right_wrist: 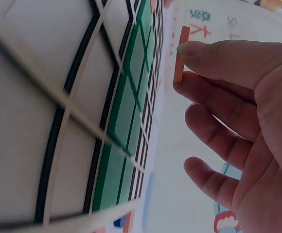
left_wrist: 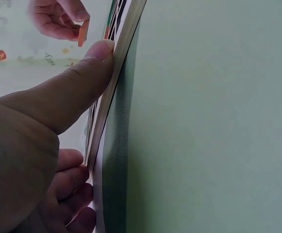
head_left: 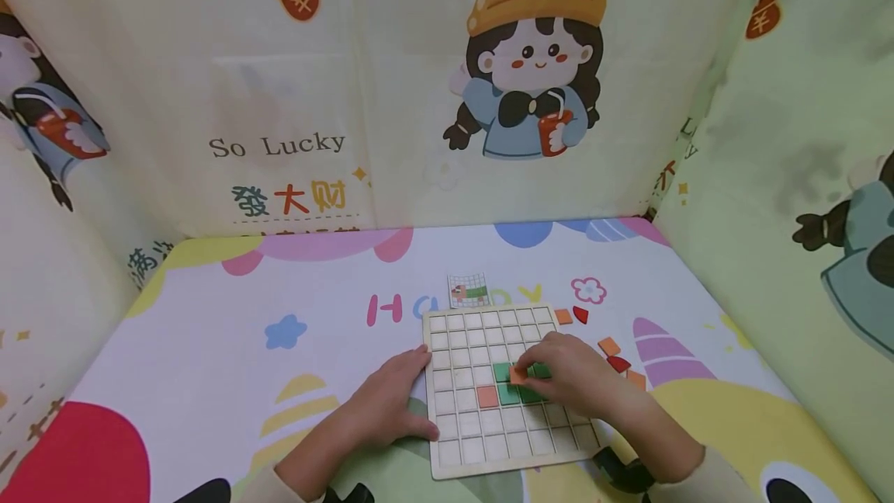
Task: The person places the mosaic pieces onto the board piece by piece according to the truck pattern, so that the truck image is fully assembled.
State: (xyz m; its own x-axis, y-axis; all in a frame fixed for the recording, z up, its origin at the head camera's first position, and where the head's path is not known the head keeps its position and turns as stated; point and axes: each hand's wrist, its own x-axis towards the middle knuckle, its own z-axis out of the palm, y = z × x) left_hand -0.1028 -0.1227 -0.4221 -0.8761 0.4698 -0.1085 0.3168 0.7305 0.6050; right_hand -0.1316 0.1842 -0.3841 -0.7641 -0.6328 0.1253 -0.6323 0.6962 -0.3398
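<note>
Head view: a board (head_left: 473, 451) lies on the tabletop (head_left: 209, 379), bearing green tiles (head_left: 508, 393) and one salmon tile (head_left: 487, 397); the left hand (head_left: 391, 398), thumb and fingers spread, touches its left edge; the right hand (head_left: 573, 371) pinches an orange tile (head_left: 518, 376) over the board. Left wrist view: thumb straight against the edge. Right wrist view: thumb and forefinger grip the orange tile.

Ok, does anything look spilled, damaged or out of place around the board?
Nothing stands out. Loose orange and red pieces lie scattered to the right of the grid board, which looks ordinary mid-work.

Matt, smooth-looking wooden grid board (head_left: 493, 422)
</note>
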